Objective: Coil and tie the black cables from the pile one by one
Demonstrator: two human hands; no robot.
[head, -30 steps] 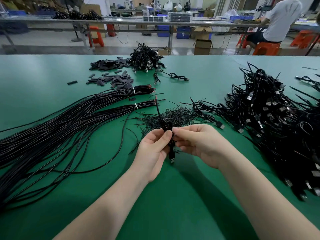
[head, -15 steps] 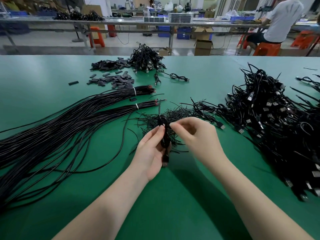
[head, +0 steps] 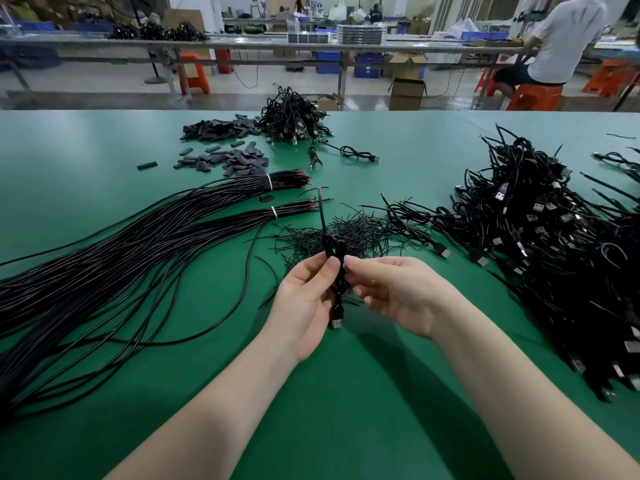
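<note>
A short coiled black cable (head: 335, 261) stands upright between my hands over the green table (head: 346, 393). My left hand (head: 304, 303) grips the coil between thumb and fingers. Its USB plug (head: 336, 318) hangs below and one loose end (head: 321, 209) sticks up. My right hand (head: 394, 292) pinches the coil's right side with its fingertips. A heap of thin black twist ties (head: 349, 233) lies just beyond the hands. The big pile of black USB cables (head: 547, 244) fills the right side.
Two long banded bundles of black wire (head: 138, 251) spread across the left. Black sleeve pieces (head: 228, 157) and a small heap of tied cables (head: 294, 116) lie at the far middle. A person sits on an orange stool (head: 533, 95) beyond the table.
My right hand has come back from above the tie heap to the coil's side. The coil has risen a little in my left hand, its plug hanging lower.
</note>
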